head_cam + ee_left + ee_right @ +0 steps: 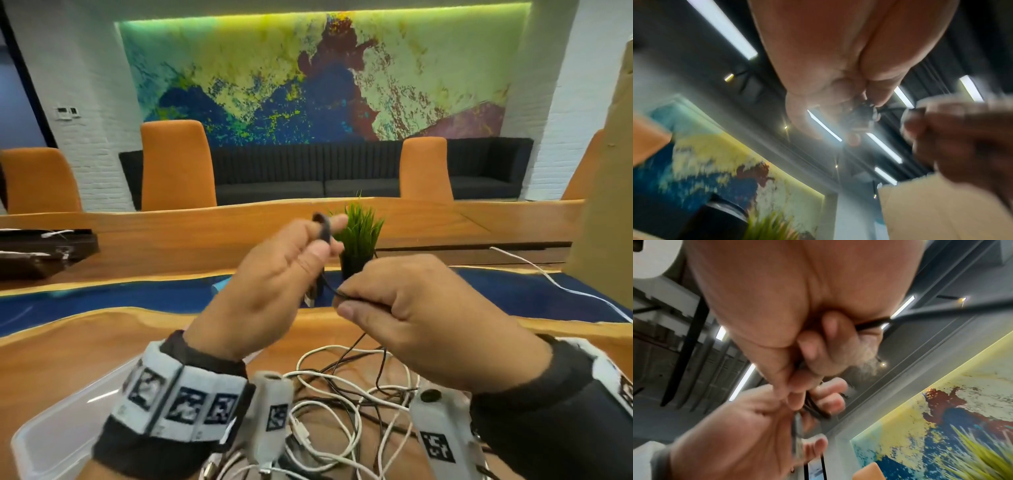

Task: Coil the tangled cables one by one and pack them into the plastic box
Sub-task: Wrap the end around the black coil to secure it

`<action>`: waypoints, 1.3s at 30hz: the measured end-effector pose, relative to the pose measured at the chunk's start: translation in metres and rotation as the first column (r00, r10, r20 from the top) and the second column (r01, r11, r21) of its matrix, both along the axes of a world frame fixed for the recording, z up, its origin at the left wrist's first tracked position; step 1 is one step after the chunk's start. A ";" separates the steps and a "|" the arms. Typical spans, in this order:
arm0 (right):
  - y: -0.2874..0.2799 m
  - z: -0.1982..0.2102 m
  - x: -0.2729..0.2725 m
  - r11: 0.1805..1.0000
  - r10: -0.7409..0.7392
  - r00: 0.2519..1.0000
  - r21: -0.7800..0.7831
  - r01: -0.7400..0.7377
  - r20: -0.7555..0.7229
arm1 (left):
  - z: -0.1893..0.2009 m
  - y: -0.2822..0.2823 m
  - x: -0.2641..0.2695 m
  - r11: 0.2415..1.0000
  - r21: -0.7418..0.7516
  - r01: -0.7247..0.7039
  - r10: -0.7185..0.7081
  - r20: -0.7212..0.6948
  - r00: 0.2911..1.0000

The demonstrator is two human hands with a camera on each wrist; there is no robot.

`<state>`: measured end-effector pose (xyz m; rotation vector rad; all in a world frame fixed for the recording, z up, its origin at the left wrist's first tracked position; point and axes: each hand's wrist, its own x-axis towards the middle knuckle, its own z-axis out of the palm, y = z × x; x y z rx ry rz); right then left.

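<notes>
Both hands were raised above the cable tangle (346,404) on the wooden table (68,346). Nearest, the right hand (407,318) was fisted, thumb and forefinger pinching a thin black cable (330,287) that trailed down into the tangle. Just beyond it the left hand (274,287) stood palm inward, fingers curled, thumb pressing a few black loops against the forefinger, a connector hanging below the palm. The clear plastic box (65,414) sat left of the tangle, under the left wrist; its contents could not be told. Past the tangle stood a small potted grass plant (358,236), and right of it a loose white cable (548,277).

As a judgement: the black strand ran through the white cords, so a pull could drag the heap or snag and tighten a knot, and the loops might slip off the left forefinger.
</notes>
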<state>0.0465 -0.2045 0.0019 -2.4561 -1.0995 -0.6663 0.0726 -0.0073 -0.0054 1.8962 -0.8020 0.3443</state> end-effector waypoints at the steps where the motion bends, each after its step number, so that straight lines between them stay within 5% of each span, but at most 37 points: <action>1: -0.001 0.004 -0.003 0.999 -0.004 0.998 0.040 0.001 0.069 | -0.003 0.000 0.001 0.993 0.119 -0.013 0.009 0.038 0.999; 5: -0.017 0.013 -0.002 0.943 -0.096 0.973 0.333 0.020 0.212 | -0.007 -0.007 -0.004 0.983 0.021 0.182 -0.174 -0.202 0.964; 9: -0.027 0.007 0.013 0.825 -0.192 0.976 0.554 0.108 0.097 | -0.009 -0.015 -0.010 0.865 -0.348 0.360 -0.484 -0.396 0.780; 15: -0.029 -0.006 0.029 0.799 -0.260 0.965 0.553 0.236 -0.036 | -0.005 0.003 0.004 0.571 -0.735 0.365 -0.771 -0.329 0.545; 20: -0.024 -0.010 0.030 0.869 -0.233 0.963 0.416 0.268 -0.133 | -0.003 0.005 0.007 0.449 -0.842 0.300 -0.816 -0.248 0.523; 24: -0.008 -0.011 0.013 0.987 -0.138 0.935 0.037 0.158 -0.326 | 0.001 -0.002 0.006 0.610 -0.787 0.090 -0.499 -0.294 0.815; 28: 0.005 0.001 -0.008 0.998 -0.059 0.949 -0.040 0.049 -0.308 | -0.001 -0.009 0.003 0.748 -0.661 0.065 -0.328 -0.283 0.901; 31: 0.003 0.007 -0.014 0.994 -0.063 0.977 -0.097 0.044 -0.204 | -0.005 -0.010 0.002 0.963 -0.265 0.050 -0.085 -0.122 0.989; 34: -0.007 0.013 -0.015 0.995 -0.057 0.998 0.078 0.059 -0.028 | -0.010 -0.012 0.000 0.998 0.060 0.011 -0.009 -0.025 1.000; 36: -0.014 0.013 -0.008 0.969 -0.101 0.994 0.232 0.088 0.042 | -0.010 -0.015 -0.003 0.995 -0.033 0.097 -0.101 -0.181 0.978; 39: -0.018 0.006 0.004 0.920 -0.147 0.988 0.375 0.115 0.056 | -0.008 -0.019 -0.008 0.938 -0.304 0.169 -0.296 -0.444 0.846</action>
